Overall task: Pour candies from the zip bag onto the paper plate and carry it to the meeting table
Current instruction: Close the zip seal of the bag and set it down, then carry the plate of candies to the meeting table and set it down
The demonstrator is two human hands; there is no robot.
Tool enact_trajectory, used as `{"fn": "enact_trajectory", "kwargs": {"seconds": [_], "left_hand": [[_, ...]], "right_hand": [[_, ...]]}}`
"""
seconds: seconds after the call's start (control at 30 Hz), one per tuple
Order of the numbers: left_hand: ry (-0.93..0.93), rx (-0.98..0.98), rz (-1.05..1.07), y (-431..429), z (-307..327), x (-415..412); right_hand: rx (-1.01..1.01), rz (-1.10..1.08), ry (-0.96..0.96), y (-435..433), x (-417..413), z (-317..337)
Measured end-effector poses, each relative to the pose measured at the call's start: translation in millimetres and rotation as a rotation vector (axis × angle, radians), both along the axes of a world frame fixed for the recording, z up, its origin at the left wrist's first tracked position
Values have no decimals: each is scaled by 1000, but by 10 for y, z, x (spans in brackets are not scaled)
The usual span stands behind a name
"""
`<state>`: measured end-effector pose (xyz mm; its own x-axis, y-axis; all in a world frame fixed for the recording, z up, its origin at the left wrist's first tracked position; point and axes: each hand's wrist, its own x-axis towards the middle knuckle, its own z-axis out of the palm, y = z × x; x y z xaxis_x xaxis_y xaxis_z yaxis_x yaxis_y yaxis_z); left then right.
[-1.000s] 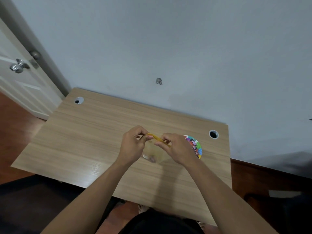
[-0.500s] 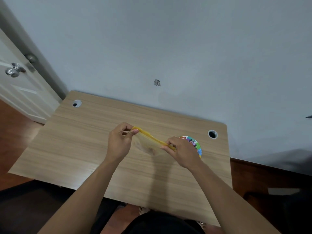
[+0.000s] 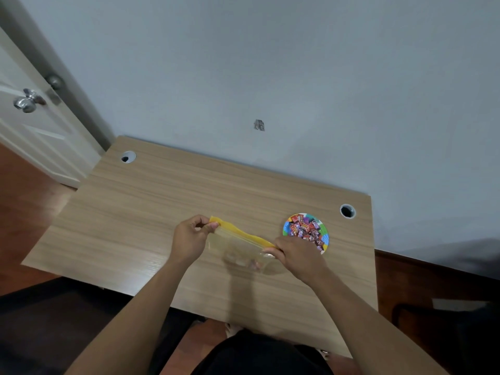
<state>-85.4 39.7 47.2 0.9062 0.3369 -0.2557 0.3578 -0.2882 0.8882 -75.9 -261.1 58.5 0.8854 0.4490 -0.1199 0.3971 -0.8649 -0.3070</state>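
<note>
You hold the bag stretched just above the counter, left of the plate. Your left hand pinches its yellow zip strip at one end; your right hand is clamped on the other end. Candies are piled on the plate, just beyond your right hand.

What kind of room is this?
Probably an office or study room: a wooden desk with round cable holes stands against a plain wall, beside a white door with a metal knob.
</note>
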Motion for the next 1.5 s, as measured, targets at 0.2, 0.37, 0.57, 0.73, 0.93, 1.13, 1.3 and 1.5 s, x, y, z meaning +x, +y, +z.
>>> {"fn": "enact_trajectory", "kwargs": {"seconds": [0.2,0.37,0.57,0.73,0.93,1.13,1.3,1.5], "left_hand": [[80,48,-92,134,-203,-75],[133,7,-52,228,-404,-153],[88,50,19,158,-384,-132],[-59,61,196,-61,-290,-15],[28,-100,47,-597,-391,102],[219,-173,-93,-1342,-735,167],[342,-157,-164,-1915,-1044,254],[434,-47,-205,-2439,-1366,411]], "right_hand": [[-48,73,10,55,9,-214],[-11,29,85,175,45,-243],[177,-149,190,63,135,-278],[342,-347,232,-346,197,-265],[382,-624,309,-1039,285,-324],[418,-795,497,-1764,403,-837],[445,-846,656,-2022,539,-1090],[442,-791,808,-2131,656,-1567]]}}
